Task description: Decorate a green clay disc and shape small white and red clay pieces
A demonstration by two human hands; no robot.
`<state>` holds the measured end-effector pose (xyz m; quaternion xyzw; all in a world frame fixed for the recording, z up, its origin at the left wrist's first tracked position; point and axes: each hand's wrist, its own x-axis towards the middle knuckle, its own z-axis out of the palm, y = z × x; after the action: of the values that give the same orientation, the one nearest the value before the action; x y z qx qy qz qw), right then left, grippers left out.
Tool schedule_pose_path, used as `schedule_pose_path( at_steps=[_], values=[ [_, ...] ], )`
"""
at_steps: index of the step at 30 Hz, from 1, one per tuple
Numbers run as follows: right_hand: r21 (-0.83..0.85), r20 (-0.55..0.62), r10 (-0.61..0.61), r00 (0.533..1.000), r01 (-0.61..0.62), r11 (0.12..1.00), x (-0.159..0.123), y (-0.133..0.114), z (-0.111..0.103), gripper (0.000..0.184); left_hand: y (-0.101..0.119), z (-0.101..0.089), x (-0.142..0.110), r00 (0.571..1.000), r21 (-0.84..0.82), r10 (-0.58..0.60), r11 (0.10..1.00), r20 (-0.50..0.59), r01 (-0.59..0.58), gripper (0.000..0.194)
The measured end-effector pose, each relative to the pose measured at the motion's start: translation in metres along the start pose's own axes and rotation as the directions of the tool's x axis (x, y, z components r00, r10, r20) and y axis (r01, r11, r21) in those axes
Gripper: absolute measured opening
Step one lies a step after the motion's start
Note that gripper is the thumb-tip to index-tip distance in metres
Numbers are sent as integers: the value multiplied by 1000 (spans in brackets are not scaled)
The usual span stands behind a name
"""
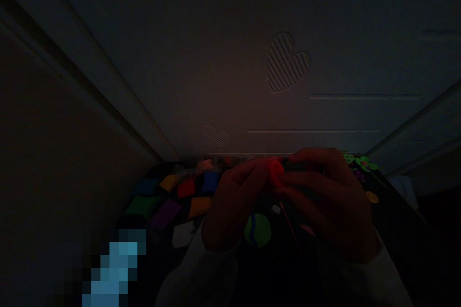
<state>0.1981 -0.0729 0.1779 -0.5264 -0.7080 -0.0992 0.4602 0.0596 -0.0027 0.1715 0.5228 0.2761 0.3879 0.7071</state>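
In dim light, a small glowing-red rounded piece of what looks like modelling clay (pixel 276 173) is held up between my two hands, with a hollow or rim on the side facing me. My left hand (pixel 236 201) has its fingers closed around its left side. From the right, the fingertips of my right hand (pixel 331 196) pinch its edge. Below them on the dark tabletop lies a green disc with a blue stripe (pixel 262 230). Near it are a small white piece (pixel 275 209) and a thin reddish stick (pixel 288 220).
Several coloured packets, among them a blue packet (pixel 210 182) and a purple packet (pixel 166 213), lie at the left. Green flower shapes (pixel 366 163) and a yellow-orange disc (pixel 372 196) sit at the right. A pale panel with embossed hearts (pixel 287 63) rises behind the table.
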Motion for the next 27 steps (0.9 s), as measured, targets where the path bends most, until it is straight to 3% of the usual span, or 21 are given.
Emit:
schedule_pose_path(
  at_steps=[4, 11, 17, 27],
  values=[
    [-6, 4, -22, 1000, 22, 1000, 0, 1, 0, 19, -4, -1, 0, 1000, 3, 5, 1000, 6, -5, 20],
    [7, 18, -11, 1000, 11, 1000, -1, 3, 0, 11, -1, 3, 1, 999, -26, -12, 1000, 35, 13, 33],
    [6, 25, -27, 999, 27, 1000, 1, 3, 2, 19, 0, 5, 1, 999, -58, -31, 998, 27, 33, 28],
    [9, 33, -2, 999, 2, 1000, 0, 4, 2, 15, -11, 9, 1, 997, -193, -33, 980, 73, 46, 29]
  ],
)
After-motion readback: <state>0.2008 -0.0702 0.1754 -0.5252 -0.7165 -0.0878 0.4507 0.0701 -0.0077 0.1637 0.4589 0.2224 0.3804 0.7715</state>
